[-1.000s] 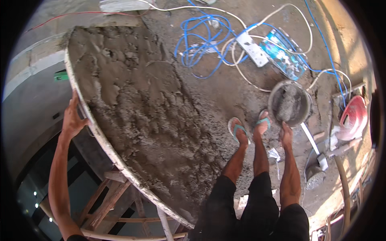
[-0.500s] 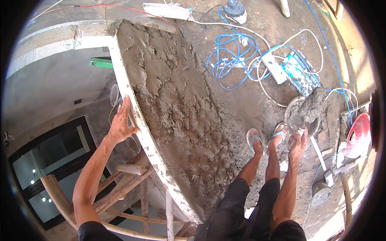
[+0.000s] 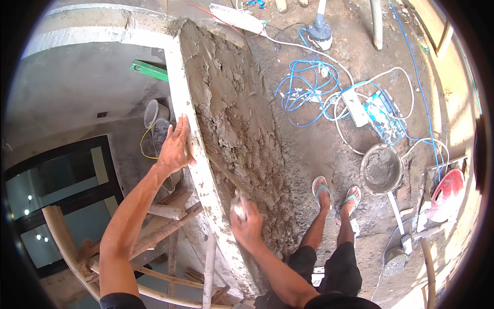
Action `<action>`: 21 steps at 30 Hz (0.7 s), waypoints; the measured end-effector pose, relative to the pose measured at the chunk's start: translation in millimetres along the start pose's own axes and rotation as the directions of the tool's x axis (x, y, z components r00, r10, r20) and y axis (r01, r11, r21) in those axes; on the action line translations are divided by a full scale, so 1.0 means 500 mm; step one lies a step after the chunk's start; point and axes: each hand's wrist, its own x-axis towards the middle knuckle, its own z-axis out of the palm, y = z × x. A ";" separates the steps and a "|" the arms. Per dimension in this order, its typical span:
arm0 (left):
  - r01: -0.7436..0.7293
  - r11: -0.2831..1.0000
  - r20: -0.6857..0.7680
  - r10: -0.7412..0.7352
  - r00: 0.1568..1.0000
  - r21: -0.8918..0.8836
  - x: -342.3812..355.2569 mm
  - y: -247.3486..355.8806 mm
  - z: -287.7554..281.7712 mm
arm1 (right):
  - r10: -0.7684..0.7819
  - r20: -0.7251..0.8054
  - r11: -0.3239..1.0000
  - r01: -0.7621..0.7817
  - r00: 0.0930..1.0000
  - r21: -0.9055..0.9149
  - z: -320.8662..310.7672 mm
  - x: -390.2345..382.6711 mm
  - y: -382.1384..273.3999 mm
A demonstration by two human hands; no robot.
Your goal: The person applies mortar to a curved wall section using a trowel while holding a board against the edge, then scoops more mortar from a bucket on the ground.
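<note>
My left hand (image 3: 176,147) lies with its fingers stretched out on the outer side of a long white board (image 3: 181,87) spattered with mortar. Wet grey mortar (image 3: 226,98) fills the strip along the board's right side, smoother at the far end and rougher near me. In my right hand (image 3: 247,219) is the handle of a trowel (image 3: 226,172). Its blade shows edge-on against the mortar just inside the board; how firmly it presses I cannot tell. My right fingers are closed and slightly blurred.
A bucket of mortar (image 3: 382,169) stands right of my sandalled feet. Beyond it lie blue cable (image 3: 309,92), a white power strip (image 3: 354,107) and a paint-spattered blue box (image 3: 383,116). Left of the board is a drop with timber poles (image 3: 167,242) and a green level (image 3: 149,70).
My right hand has swung left from the bucket to the mortar beside the board, bringing the trowel along. My left hand stays at the board. The whole view has shifted somewhat.
</note>
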 end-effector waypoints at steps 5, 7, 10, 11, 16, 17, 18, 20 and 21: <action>0.000 1.000 -0.042 0.001 0.999 0.019 -0.016 -0.013 0.017 | 0.359 0.219 0.933 -0.354 0.907 -0.065 -0.171 -0.025 0.005; -0.016 1.000 -0.055 0.017 0.998 0.020 -0.009 -0.016 0.022 | 0.563 0.338 0.760 -0.633 0.754 0.146 -0.202 0.069 0.059; -0.023 1.000 -0.049 0.023 0.999 0.003 -0.012 -0.015 0.020 | 0.594 0.521 0.506 -0.788 0.613 0.350 -0.164 0.199 0.117; -0.029 1.000 -0.052 0.029 0.998 -0.003 -0.005 -0.010 0.018 | 0.605 0.542 0.489 -0.810 0.583 0.324 -0.143 0.241 0.147; -0.056 0.998 -0.071 0.056 0.996 0.013 0.002 0.003 0.004 | 0.614 0.496 0.668 -0.739 0.614 0.088 -0.042 0.387 0.121; -0.061 0.998 -0.090 0.062 0.994 0.012 -0.003 -0.001 0.011 | 0.607 0.457 0.724 -0.690 0.650 0.021 -0.031 0.390 0.103; -0.056 0.998 -0.082 0.056 0.995 0.001 -0.005 -0.005 0.016 | 0.616 0.457 0.718 -0.696 0.642 0.009 -0.022 0.385 0.085; -0.054 0.997 -0.095 0.059 0.994 0.046 -0.002 -0.012 0.023 | 0.582 0.495 0.752 -0.659 0.645 -0.027 -0.014 0.383 0.051; -0.048 0.998 -0.093 0.051 0.994 0.037 -0.006 -0.012 0.025 | 0.571 0.494 0.767 -0.641 0.656 -0.037 -0.015 0.371 0.035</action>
